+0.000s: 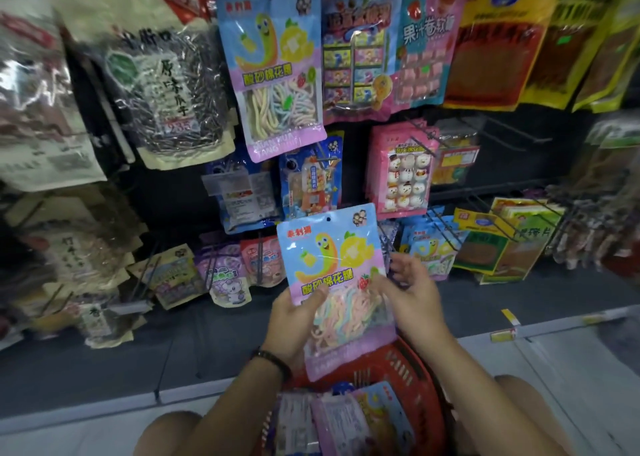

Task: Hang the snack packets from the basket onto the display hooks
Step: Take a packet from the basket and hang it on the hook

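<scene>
A blue and pink marshmallow-rope packet point(332, 265) stands upright in front of the rack, its hang hole at the top. My left hand point(294, 320) grips its left edge, thumb across the front. My right hand point(412, 289) holds its right edge with the fingers curled behind. Below my arms the red basket point(415, 369) sits between my knees, with several more packets point(349, 421) lying in it. An identical packet point(273, 71) hangs on a hook in the top row.
Snack bags crowd the black rack: seed bags point(166, 85) at left, a pink snowman packet point(403, 171) at centre right, yellow bags point(485, 40) at upper right. Bare hooks point(512, 130) jut out at right. A low grey shelf edge point(381, 351) runs across the bottom.
</scene>
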The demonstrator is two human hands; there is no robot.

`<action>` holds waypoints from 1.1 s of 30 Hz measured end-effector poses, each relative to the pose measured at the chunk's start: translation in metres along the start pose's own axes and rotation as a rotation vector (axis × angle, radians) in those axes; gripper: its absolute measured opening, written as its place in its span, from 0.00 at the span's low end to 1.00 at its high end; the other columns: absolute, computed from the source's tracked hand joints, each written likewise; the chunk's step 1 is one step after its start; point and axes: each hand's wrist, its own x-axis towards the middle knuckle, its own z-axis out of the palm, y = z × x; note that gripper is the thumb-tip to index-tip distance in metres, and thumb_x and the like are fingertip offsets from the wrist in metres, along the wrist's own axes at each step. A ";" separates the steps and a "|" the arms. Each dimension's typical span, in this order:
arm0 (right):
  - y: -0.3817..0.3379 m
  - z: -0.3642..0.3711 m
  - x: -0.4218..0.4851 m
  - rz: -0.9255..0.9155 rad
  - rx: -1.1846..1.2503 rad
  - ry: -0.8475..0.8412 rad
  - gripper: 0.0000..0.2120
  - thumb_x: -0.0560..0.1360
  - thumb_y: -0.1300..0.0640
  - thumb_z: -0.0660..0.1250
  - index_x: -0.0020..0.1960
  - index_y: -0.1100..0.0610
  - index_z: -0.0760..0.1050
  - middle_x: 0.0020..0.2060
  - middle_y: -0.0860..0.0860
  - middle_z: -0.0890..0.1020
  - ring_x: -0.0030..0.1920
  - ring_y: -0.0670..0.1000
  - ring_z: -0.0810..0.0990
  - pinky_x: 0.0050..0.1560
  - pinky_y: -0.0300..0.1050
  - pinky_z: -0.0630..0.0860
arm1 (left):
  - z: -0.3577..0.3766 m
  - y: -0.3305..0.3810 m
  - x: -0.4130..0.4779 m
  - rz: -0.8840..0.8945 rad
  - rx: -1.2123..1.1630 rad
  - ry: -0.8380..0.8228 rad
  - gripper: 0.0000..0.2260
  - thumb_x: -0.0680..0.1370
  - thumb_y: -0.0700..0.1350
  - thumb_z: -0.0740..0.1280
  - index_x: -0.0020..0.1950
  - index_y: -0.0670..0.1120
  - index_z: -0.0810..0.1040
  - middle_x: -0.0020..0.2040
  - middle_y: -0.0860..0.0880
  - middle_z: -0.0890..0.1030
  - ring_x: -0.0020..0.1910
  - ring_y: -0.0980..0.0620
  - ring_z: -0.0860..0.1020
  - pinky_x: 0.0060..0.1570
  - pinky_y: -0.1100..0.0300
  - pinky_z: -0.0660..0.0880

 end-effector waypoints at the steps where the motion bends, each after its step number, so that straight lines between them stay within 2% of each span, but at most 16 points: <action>1: -0.004 -0.002 0.010 0.064 0.027 -0.045 0.17 0.77 0.56 0.78 0.64 0.51 0.79 0.56 0.47 0.86 0.55 0.48 0.85 0.53 0.44 0.81 | -0.005 0.002 0.004 -0.015 0.006 -0.038 0.11 0.83 0.41 0.73 0.65 0.47 0.84 0.62 0.50 0.88 0.64 0.48 0.85 0.66 0.49 0.80; 3: -0.011 -0.004 0.023 0.138 0.091 -0.165 0.14 0.79 0.56 0.75 0.64 0.55 0.81 0.54 0.51 0.89 0.54 0.54 0.88 0.50 0.45 0.83 | -0.011 0.009 0.007 -0.043 0.006 -0.116 0.16 0.81 0.46 0.75 0.68 0.46 0.83 0.65 0.48 0.87 0.67 0.45 0.84 0.71 0.41 0.76; 6: -0.020 -0.003 0.027 0.145 0.161 -0.245 0.07 0.82 0.60 0.72 0.59 0.59 0.84 0.51 0.53 0.90 0.53 0.57 0.89 0.52 0.50 0.85 | -0.011 0.021 0.009 -0.053 0.047 -0.146 0.15 0.84 0.49 0.72 0.71 0.49 0.81 0.66 0.52 0.86 0.67 0.50 0.83 0.72 0.45 0.76; 8: -0.023 -0.001 0.029 0.154 0.187 -0.237 0.06 0.82 0.61 0.71 0.58 0.60 0.84 0.52 0.55 0.90 0.54 0.59 0.89 0.54 0.55 0.85 | -0.012 0.028 0.012 -0.020 0.057 -0.100 0.14 0.84 0.49 0.70 0.70 0.50 0.82 0.64 0.53 0.87 0.65 0.52 0.84 0.70 0.47 0.77; 11: -0.029 0.004 0.031 0.176 0.192 -0.211 0.06 0.81 0.62 0.72 0.57 0.60 0.84 0.52 0.56 0.90 0.54 0.61 0.89 0.56 0.58 0.85 | -0.013 0.040 0.019 0.061 0.132 -0.003 0.11 0.82 0.53 0.73 0.64 0.52 0.85 0.58 0.55 0.89 0.60 0.51 0.87 0.64 0.45 0.82; 13: -0.036 0.008 0.033 0.186 0.191 -0.231 0.06 0.80 0.62 0.73 0.57 0.59 0.85 0.52 0.56 0.90 0.55 0.61 0.89 0.61 0.63 0.83 | -0.015 0.048 0.023 0.081 0.168 0.051 0.09 0.82 0.51 0.74 0.61 0.52 0.86 0.54 0.56 0.90 0.57 0.51 0.87 0.59 0.50 0.83; 15: -0.046 0.010 0.038 0.185 0.174 -0.260 0.06 0.81 0.61 0.73 0.56 0.60 0.85 0.52 0.56 0.90 0.55 0.61 0.89 0.63 0.64 0.82 | -0.019 0.057 0.029 0.089 0.187 0.077 0.08 0.81 0.49 0.75 0.59 0.51 0.87 0.53 0.56 0.90 0.56 0.50 0.88 0.59 0.47 0.84; 19: -0.076 0.014 0.054 0.119 0.174 -0.267 0.09 0.82 0.55 0.72 0.57 0.60 0.86 0.52 0.55 0.90 0.55 0.59 0.89 0.64 0.64 0.82 | -0.024 0.077 0.036 0.101 0.205 0.028 0.10 0.79 0.52 0.76 0.59 0.51 0.87 0.56 0.51 0.90 0.57 0.46 0.88 0.62 0.37 0.82; 22: -0.102 0.019 0.068 0.041 0.148 -0.253 0.08 0.82 0.58 0.72 0.60 0.58 0.85 0.53 0.52 0.90 0.55 0.57 0.89 0.62 0.62 0.84 | -0.024 0.097 0.041 0.095 0.189 0.012 0.08 0.81 0.46 0.76 0.58 0.47 0.87 0.54 0.48 0.90 0.55 0.43 0.88 0.62 0.35 0.82; 24: -0.121 0.022 0.077 -0.001 0.139 -0.269 0.07 0.81 0.60 0.72 0.59 0.57 0.85 0.52 0.52 0.90 0.55 0.56 0.89 0.62 0.61 0.84 | -0.022 0.119 0.044 0.117 0.203 0.033 0.09 0.79 0.43 0.77 0.59 0.45 0.85 0.52 0.47 0.90 0.52 0.44 0.89 0.59 0.38 0.84; 27: -0.152 0.027 0.092 -0.086 0.099 -0.275 0.06 0.81 0.62 0.72 0.54 0.53 0.85 0.52 0.50 0.90 0.54 0.54 0.89 0.61 0.57 0.84 | -0.019 0.157 0.054 0.220 0.240 0.108 0.19 0.73 0.37 0.82 0.60 0.44 0.79 0.54 0.47 0.89 0.51 0.47 0.89 0.53 0.46 0.86; 28: -0.162 0.028 0.097 -0.114 0.083 -0.273 0.07 0.81 0.62 0.72 0.54 0.51 0.85 0.52 0.49 0.90 0.54 0.52 0.89 0.61 0.55 0.85 | -0.017 0.169 0.058 0.255 0.241 0.126 0.19 0.73 0.38 0.82 0.59 0.44 0.79 0.54 0.47 0.89 0.51 0.47 0.89 0.53 0.47 0.86; 31: -0.192 0.033 0.111 -0.196 0.053 -0.256 0.06 0.82 0.58 0.72 0.53 0.49 0.85 0.52 0.47 0.90 0.54 0.51 0.88 0.59 0.54 0.85 | -0.014 0.208 0.071 0.313 0.199 0.140 0.11 0.78 0.43 0.79 0.56 0.43 0.81 0.53 0.45 0.89 0.51 0.46 0.89 0.53 0.46 0.86; 33: -0.211 0.036 0.120 -0.248 0.041 -0.240 0.05 0.83 0.55 0.70 0.51 0.51 0.85 0.51 0.47 0.89 0.51 0.50 0.88 0.54 0.50 0.83 | -0.012 0.233 0.079 0.343 0.213 0.153 0.07 0.80 0.47 0.76 0.53 0.44 0.83 0.50 0.47 0.90 0.49 0.45 0.89 0.50 0.47 0.85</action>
